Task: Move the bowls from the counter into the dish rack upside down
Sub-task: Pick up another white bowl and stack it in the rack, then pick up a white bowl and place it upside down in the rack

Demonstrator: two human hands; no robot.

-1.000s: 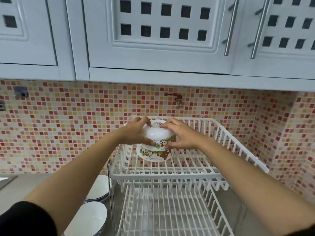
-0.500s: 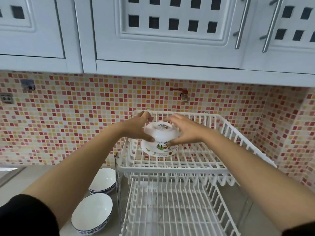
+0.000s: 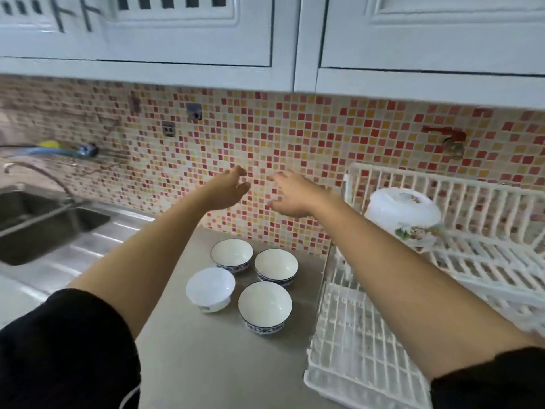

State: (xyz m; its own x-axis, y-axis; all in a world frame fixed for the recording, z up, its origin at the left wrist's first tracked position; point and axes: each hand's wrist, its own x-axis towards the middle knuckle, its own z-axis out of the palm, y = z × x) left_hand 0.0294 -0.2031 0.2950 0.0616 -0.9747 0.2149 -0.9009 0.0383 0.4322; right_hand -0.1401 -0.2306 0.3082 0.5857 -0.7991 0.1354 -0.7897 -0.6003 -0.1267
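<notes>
Several white bowls stand upright on the grey counter (image 3: 206, 355): a blue-rimmed bowl (image 3: 232, 255) at the back left, a second one (image 3: 276, 268) at the back right, a third (image 3: 264, 307) in front, and a plain white bowl (image 3: 210, 288) at the left. A white bowl with a cartoon print (image 3: 402, 215) rests upside down on the upper tier of the white dish rack (image 3: 483, 261). My left hand (image 3: 227, 190) and my right hand (image 3: 290, 194) hover empty above the counter bowls, fingers apart, left of the rack.
The rack's lower tier (image 3: 362, 349) reaches toward me at the right. A steel sink (image 3: 38, 222) with a tap lies at the left. White cupboards (image 3: 265, 39) hang overhead, and a mosaic tiled wall stands behind the counter.
Both hands have let go of the printed bowl, which now sits upside down on the upper tier. The hands and my view have swung left, over the bowls on the counter.
</notes>
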